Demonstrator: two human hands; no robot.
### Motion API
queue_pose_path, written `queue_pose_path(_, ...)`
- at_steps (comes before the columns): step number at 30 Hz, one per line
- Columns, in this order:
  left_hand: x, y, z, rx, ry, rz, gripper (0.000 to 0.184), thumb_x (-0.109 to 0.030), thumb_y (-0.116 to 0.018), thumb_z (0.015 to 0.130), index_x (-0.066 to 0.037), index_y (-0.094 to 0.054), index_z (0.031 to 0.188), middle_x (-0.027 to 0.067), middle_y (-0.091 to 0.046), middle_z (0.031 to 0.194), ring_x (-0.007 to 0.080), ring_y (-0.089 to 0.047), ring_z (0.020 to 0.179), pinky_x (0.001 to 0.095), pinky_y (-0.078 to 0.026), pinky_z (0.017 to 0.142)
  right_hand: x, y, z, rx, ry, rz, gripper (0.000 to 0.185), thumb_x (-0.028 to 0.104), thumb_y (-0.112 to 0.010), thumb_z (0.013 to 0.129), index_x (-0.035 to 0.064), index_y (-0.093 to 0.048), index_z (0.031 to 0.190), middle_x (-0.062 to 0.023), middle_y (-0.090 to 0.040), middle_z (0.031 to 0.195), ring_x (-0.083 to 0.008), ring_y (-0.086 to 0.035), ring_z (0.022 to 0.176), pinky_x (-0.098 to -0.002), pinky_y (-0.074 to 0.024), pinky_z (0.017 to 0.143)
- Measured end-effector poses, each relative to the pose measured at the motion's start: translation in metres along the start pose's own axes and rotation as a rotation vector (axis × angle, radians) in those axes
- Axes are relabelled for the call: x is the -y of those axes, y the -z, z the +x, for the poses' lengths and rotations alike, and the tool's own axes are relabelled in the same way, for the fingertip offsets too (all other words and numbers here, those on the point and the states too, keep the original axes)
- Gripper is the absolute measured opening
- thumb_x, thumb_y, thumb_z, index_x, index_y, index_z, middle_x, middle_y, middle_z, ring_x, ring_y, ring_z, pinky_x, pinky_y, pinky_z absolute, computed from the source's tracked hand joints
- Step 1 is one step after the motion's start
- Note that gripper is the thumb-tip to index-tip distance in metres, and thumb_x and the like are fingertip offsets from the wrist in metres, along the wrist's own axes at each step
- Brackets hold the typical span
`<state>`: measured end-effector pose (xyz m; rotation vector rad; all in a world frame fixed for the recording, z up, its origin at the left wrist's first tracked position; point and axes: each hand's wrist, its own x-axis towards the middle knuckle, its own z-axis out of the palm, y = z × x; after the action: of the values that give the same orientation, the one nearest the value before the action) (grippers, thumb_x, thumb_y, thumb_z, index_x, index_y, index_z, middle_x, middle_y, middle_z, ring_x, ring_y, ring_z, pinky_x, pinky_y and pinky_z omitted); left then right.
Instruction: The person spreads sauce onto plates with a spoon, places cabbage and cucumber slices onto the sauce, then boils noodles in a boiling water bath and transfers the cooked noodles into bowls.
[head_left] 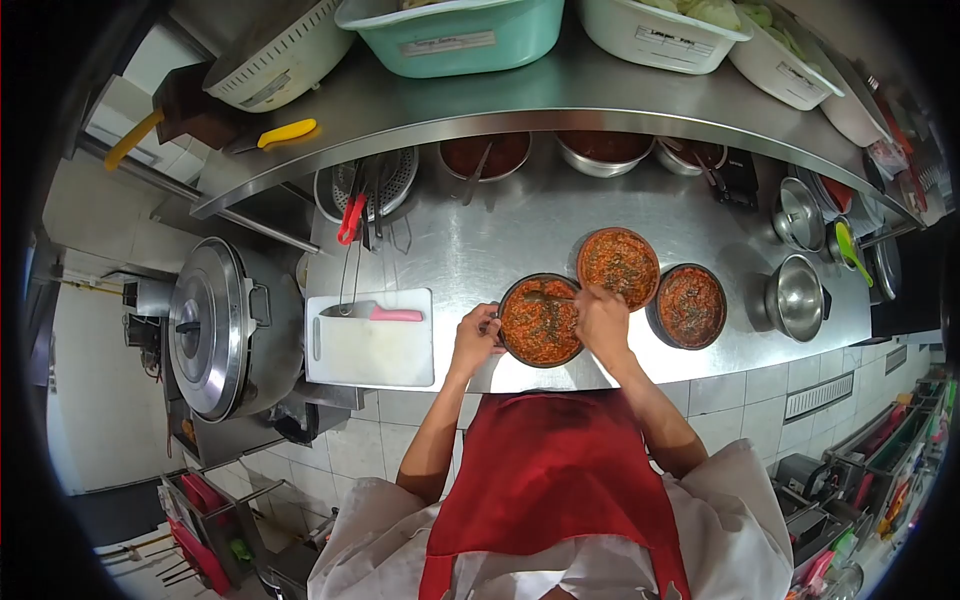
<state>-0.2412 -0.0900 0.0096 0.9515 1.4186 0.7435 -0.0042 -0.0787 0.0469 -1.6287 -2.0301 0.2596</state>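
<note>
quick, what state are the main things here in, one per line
left bowl, filled, uncovered
back bowl, filled, uncovered
right bowl, filled, uncovered
utensil, dipped into left bowl
large pot, lid on
pink-handled knife, lying on cutting board
yellow-handled knife, lying on shelf
left hand, holding left bowl's side
right hand, gripping utensil

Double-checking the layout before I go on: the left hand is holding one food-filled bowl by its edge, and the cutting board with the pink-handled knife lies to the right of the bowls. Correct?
Not quite: the cutting board with the pink-handled knife lies to the left of the bowls, as the head view shows. The rest is right.
</note>
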Motion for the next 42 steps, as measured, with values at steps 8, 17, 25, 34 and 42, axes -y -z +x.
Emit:
queue_pose_path(8,0.008,-0.003,-0.004,-0.022,-0.023,-0.027,0.024,-0.004,-0.050,0.093,-0.001,-0.052,0.116,0.0101,-0.056,0.093,0.0130,-0.058,0.066,0.0291,-0.060,0.056,0.005,-0.002,-0.004,0.012,-0.107,-0.043,0.014,0.002,-0.064,0.063,0.0008,-0.062,0.077,-0.0154,-0.063,0.084,-0.0332,-0.064,0.070,-0.0412,-0.0530,0.062)
queue_pose_path(17,0.009,-0.008,-0.011,-0.077,-0.030,-0.052,0.022,-0.002,-0.050,0.092,-0.001,-0.053,0.114,0.0088,-0.057,0.089,0.0137,-0.060,0.067,0.0287,-0.060,0.055,0.013,0.014,-0.012,0.090,-0.191,-0.083,0.006,0.009,-0.057,0.082,0.0031,-0.060,0.082,-0.0167,-0.062,0.085,-0.0371,-0.062,0.068,-0.0447,-0.0502,0.061)
queue_pose_path(25,0.009,-0.010,-0.010,-0.102,-0.035,-0.028,0.021,-0.002,-0.048,0.092,0.000,-0.053,0.112,0.0080,-0.056,0.088,0.0111,-0.058,0.067,0.0285,-0.060,0.055,0.026,0.017,-0.026,0.354,-0.235,-0.050,0.007,0.013,-0.057,0.081,0.0055,-0.060,0.082,-0.0212,-0.064,0.071,-0.0413,-0.063,0.073,-0.0512,-0.0487,0.068)
queue_pose_path(34,0.003,0.003,0.014,-0.095,-0.110,0.072,0.021,-0.003,-0.053,0.089,0.000,-0.059,0.108,0.0123,-0.065,0.089,0.0186,-0.066,0.073,0.0315,-0.059,0.054,0.011,0.023,-0.037,0.360,-0.243,0.035,0.012,0.018,-0.057,0.082,0.0069,-0.062,0.081,-0.0190,-0.064,0.072,-0.0406,-0.063,0.074,-0.0473,-0.0500,0.068)
queue_pose_path(42,0.009,0.029,-0.059,-0.187,-0.276,0.410,0.036,-0.029,-0.060,0.088,0.001,-0.060,0.068,0.0169,-0.050,0.061,0.0266,-0.050,0.055,0.0391,-0.039,0.054,-0.049,0.093,0.004,0.595,-0.733,1.129,0.006,0.010,-0.059,0.087,0.0050,-0.060,0.084,0.0063,-0.048,0.065,-0.0019,-0.037,0.050,-0.0177,-0.0272,0.042)
